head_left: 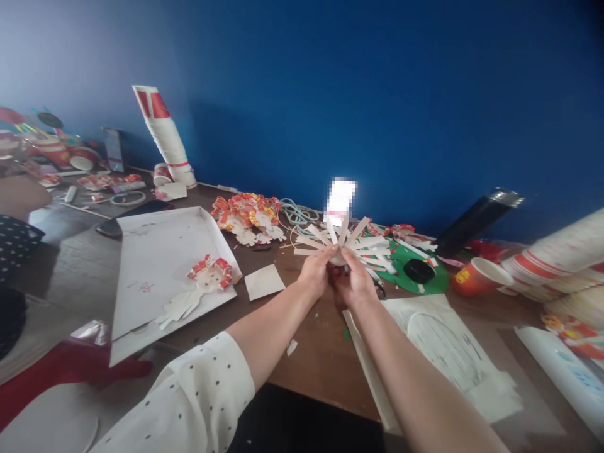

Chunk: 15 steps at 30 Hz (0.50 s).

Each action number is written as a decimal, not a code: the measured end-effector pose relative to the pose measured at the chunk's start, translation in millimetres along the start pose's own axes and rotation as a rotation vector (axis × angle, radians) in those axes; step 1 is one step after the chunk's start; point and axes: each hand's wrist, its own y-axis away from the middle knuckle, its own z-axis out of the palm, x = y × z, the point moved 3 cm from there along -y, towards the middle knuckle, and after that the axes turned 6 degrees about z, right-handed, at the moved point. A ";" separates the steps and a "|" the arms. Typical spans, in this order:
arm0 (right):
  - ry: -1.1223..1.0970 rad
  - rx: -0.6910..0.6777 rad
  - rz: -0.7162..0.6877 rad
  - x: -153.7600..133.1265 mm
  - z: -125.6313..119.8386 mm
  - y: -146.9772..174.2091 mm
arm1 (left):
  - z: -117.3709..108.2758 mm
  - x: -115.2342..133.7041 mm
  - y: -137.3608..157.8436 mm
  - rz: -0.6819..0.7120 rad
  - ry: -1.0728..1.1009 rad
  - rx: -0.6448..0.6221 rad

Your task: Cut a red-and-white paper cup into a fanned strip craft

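Observation:
Straight ahead over the table, my left hand (314, 272) and my right hand (355, 280) are closed side by side on a cut paper cup (357, 231). Its pale wall is slit into several long strips that fan outward beyond my fingers. Both thumbs press near its middle; the fingers underneath are mostly hidden. Behind the strips stands a lit phone (340, 200), its screen blurred out. Left of my hands lies a heap of cut red and white paper pieces (248, 217). A square of white paper (264, 282) rests nearer my left forearm.
A white box lid (160, 251) with cut paper figures (212, 274) stands at left. Tall cup stacks (172, 141) rise at back left and right. A green disc (436, 277), a red cup (484, 277) and a black bottle (476, 220) sit at right. Another person's arm (21, 195) shows at far left.

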 end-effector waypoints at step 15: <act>-0.048 0.007 0.030 3.0 -0.4 -0.4 | -3.3 -3.2 -2.5 -0.070 -0.031 0.046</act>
